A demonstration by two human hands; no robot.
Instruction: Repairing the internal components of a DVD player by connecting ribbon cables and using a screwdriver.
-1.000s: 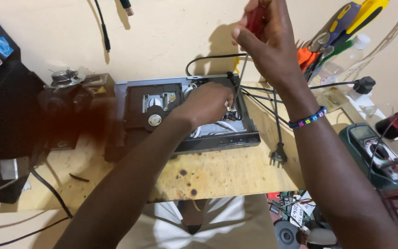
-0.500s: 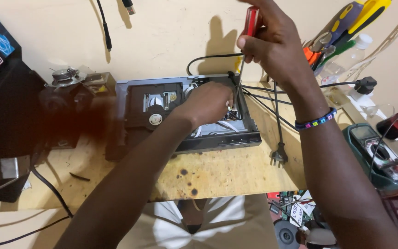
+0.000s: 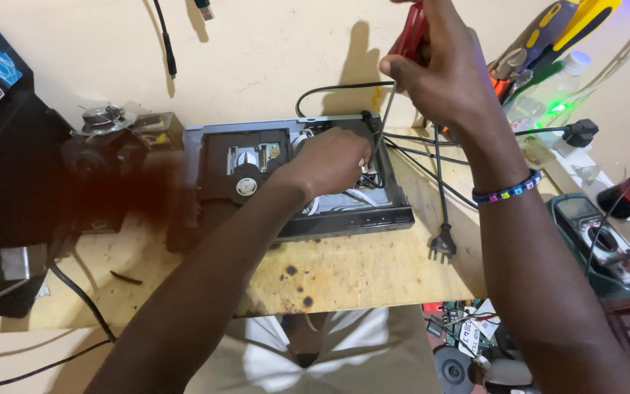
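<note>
The opened disc player (image 3: 286, 175) lies on the wooden bench (image 3: 351, 270). The left hand (image 3: 333, 157) rests inside the player's right half, fingers curled onto its parts. Above the player's right rear corner, the right hand (image 3: 442, 69) pinches a red-handled screwdriver (image 3: 402, 66), tip pointing down into the case

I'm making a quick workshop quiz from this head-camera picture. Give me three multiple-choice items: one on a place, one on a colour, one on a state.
1. Where does the left hand rest?
A. inside the open grey disc player
B. on the multimeter
C. on the wall

2. What colour is the handle of the screwdriver in the right hand?
A. green
B. red
C. white

3. In what state is the black two-pin power plug?
A. in a socket
B. cut off
C. lying loose on the wooden bench

Key: A, the fingers are in the casing; B, red shows above the fist; C, its pins are bare.
</note>
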